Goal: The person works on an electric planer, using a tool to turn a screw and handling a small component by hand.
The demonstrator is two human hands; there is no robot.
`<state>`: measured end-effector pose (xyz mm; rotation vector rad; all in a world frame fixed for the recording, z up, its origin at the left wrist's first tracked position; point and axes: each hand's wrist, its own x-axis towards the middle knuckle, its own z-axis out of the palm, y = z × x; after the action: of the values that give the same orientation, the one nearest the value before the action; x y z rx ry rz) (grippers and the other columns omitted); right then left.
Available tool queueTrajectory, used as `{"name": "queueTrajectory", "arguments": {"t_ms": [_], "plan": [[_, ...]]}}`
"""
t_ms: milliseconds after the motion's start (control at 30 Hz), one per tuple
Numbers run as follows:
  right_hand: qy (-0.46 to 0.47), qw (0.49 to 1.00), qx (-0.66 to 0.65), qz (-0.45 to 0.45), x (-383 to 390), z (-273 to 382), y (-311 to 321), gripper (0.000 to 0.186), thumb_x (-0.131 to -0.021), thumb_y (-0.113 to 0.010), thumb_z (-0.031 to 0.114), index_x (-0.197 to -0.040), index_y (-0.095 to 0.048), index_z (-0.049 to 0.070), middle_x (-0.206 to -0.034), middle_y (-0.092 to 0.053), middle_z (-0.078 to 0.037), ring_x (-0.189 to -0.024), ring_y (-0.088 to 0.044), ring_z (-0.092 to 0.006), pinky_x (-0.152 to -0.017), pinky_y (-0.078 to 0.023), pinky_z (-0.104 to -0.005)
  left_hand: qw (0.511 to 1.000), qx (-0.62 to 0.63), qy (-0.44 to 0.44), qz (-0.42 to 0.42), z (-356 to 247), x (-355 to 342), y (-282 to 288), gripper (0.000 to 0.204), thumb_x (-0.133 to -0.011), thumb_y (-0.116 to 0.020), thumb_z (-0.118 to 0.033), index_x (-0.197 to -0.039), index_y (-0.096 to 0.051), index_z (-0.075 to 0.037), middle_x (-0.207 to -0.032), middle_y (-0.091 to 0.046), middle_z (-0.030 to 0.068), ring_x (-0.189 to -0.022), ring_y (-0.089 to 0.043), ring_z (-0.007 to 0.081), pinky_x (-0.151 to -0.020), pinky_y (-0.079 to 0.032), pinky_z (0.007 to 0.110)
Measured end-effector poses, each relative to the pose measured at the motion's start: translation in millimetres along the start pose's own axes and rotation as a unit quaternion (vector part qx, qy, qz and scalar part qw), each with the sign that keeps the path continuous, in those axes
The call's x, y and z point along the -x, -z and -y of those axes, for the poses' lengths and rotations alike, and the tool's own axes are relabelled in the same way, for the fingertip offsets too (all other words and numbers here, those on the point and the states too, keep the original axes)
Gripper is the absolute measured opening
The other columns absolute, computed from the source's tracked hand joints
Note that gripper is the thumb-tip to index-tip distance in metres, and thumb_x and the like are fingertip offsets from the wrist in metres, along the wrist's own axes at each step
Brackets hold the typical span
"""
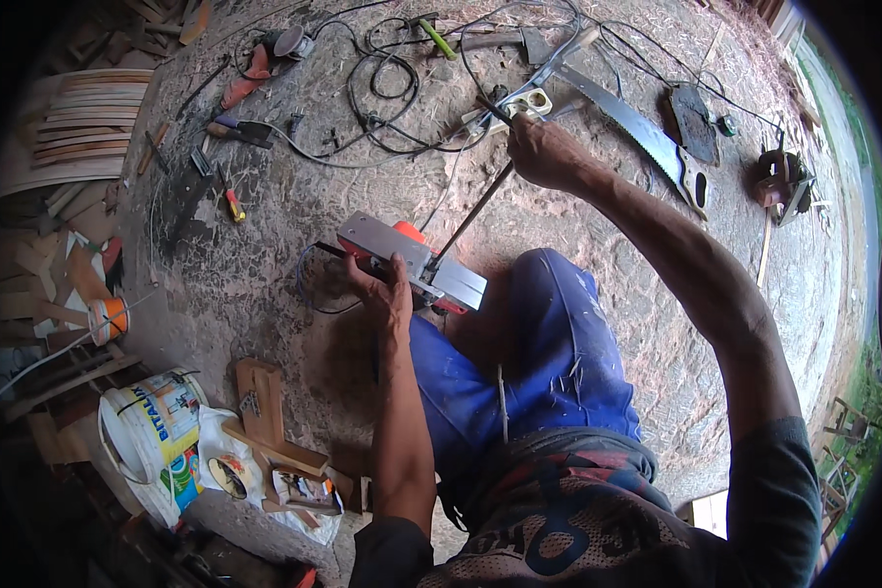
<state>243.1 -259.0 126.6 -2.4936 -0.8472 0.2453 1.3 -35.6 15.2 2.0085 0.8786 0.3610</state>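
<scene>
An electric hand planer with a red body lies over my left knee, its flat metal sole turned up. My left hand is closed around its near side, the thumb pressed on the sole. In my raised right hand, closed in a fist, is a long thin dark metal rod. It slants down, and its lower end meets the slot in the middle of the planer's sole. What kind of tool the rod belongs to I cannot make out.
A handsaw, a hammer with a green handle, tangled cables and a screwdriver lie on the rough floor. At the right sits a circular saw. Wood pieces and a white bucket stand at the left.
</scene>
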Motion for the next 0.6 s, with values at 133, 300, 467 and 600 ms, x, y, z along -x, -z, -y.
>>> {"name": "queueTrajectory", "arguments": {"t_ms": [133, 300, 467, 600], "plan": [[-0.003, 0.999, 0.037, 0.026, -23, 11, 2, 0.022, -0.087, -0.051, 0.016, -0.085, -0.053, -0.006, -0.070, -0.062, -0.026, -0.070, -0.065, -0.0439, -0.063, -0.052, -0.0519, 1.000, -0.016, -0.015, 0.005, 6, -14, -1, 0.093, -0.088, -0.069, -0.030, -0.153, -0.009, 0.000, -0.150, -0.024, 0.0294, -0.137, -0.033, 0.0424, -0.114, -0.031, 0.046], [0.049, 0.995, 0.076, 0.028, -35, 9, -1, 0.024, -0.090, -0.052, 0.019, -0.089, -0.053, -0.005, -0.068, -0.063, -0.023, -0.065, -0.066, -0.0404, -0.058, -0.052, -0.0500, 0.995, -0.092, -0.024, 0.003, 16, -14, -3, 0.092, -0.088, -0.068, -0.033, -0.154, -0.011, -0.001, -0.152, -0.022, 0.0290, -0.138, -0.030, 0.0437, -0.115, -0.029, 0.048], [0.142, 0.981, 0.128, -0.013, -51, 62, 1, 0.017, -0.091, -0.058, 0.016, -0.100, -0.046, 0.006, -0.057, -0.056, -0.015, -0.049, -0.060, -0.0346, -0.043, -0.047, -0.0457, 0.993, -0.098, 0.019, 0.060, -4, -27, 11, 0.091, -0.088, -0.066, -0.035, -0.155, -0.012, -0.008, -0.152, -0.025, 0.0294, -0.139, -0.030, 0.0450, -0.114, -0.030, 0.050], [0.146, 0.987, 0.070, 0.008, -42, 39, -1, 0.018, -0.096, -0.052, 0.020, -0.102, -0.047, 0.004, -0.058, -0.057, -0.015, -0.058, -0.064, -0.0382, -0.050, -0.050, -0.0475, 0.992, -0.085, 0.041, 0.078, -3, -29, 12, 0.088, -0.089, -0.066, -0.034, -0.155, -0.013, -0.011, -0.153, -0.025, 0.0280, -0.137, -0.034, 0.0453, -0.112, -0.033, 0.049]]}}
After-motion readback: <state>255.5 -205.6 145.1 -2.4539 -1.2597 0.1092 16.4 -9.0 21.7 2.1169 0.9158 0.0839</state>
